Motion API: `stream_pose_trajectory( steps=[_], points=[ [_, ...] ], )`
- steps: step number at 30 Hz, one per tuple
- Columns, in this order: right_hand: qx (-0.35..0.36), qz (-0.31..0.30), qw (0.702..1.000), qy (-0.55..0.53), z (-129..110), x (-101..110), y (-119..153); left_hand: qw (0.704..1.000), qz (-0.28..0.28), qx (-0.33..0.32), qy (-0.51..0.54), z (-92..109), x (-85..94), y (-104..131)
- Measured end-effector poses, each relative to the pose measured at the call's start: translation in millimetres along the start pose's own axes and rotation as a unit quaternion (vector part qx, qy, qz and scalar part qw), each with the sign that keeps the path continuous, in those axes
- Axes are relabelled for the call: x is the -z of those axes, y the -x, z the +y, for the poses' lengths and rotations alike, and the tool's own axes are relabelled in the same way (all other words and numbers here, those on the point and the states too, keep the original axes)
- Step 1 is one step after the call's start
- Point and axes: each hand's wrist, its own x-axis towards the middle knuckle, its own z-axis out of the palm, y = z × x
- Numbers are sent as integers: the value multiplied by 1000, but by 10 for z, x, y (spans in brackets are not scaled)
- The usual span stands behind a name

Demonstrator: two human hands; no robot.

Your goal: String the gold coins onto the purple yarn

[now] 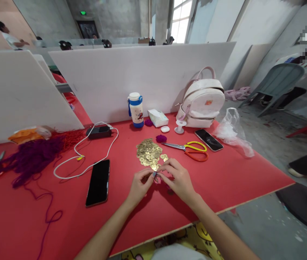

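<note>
- Pinches small piece (155, 174) in closed fingertips of left hand (141, 184) and right hand (180, 179).
- Looks unfinished, with many coins (148, 153) loose in a pile.
- Shows nothing clearly finished.

head: worn at head height, faces forward, tilted down
red table (69, 227): seen from above near edge, close
left hand (140, 185), right hand (179, 178): close, below centre
white panel (153, 72): beyond table, roughly face-on
back wall (118, 21): far, top of frame
</note>
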Motion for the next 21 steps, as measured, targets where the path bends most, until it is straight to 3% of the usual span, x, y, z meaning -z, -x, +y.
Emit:
stream_pose_trajectory(
  steps=[12,21],
  points=[
    [-100,0,986,-135,-4,-60,3,999,14,-25,-13,44,2,-7],
    [-104,2,981,-161,-13,-44,-21,999,22,-35,-27,29,2,-9]
  ],
)
